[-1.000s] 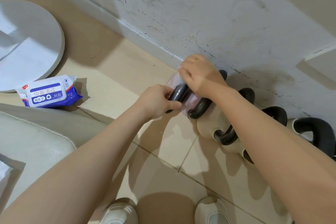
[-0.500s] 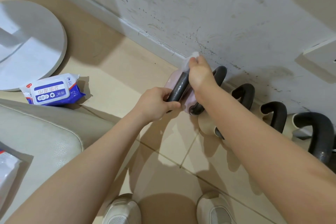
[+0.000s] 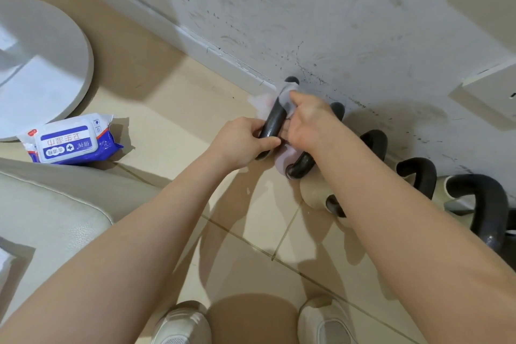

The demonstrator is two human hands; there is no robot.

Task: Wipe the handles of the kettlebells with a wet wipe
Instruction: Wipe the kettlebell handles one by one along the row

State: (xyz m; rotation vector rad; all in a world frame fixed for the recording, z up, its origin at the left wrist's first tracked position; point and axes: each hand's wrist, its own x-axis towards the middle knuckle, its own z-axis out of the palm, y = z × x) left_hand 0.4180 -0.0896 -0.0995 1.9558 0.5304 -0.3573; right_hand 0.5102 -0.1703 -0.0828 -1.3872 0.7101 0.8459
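Several kettlebells with black handles stand in a row along the wall. The leftmost one is pink, and its black handle runs up toward the wall. My left hand grips the near end of that handle. My right hand pinches a white wet wipe against the far part of the same handle. A second black handle shows just below my right wrist, over a beige kettlebell. More handles follow to the right, partly behind my right forearm.
A blue and white pack of wipes lies on the tiled floor at the left. Behind it is a round white base. A cream cushion fills the lower left. My two shoes are at the bottom edge.
My right hand has slid the wipe along the pink kettlebell's handle toward the wall end. My left hand has kept its grip on the near end. The camera has shifted slightly.
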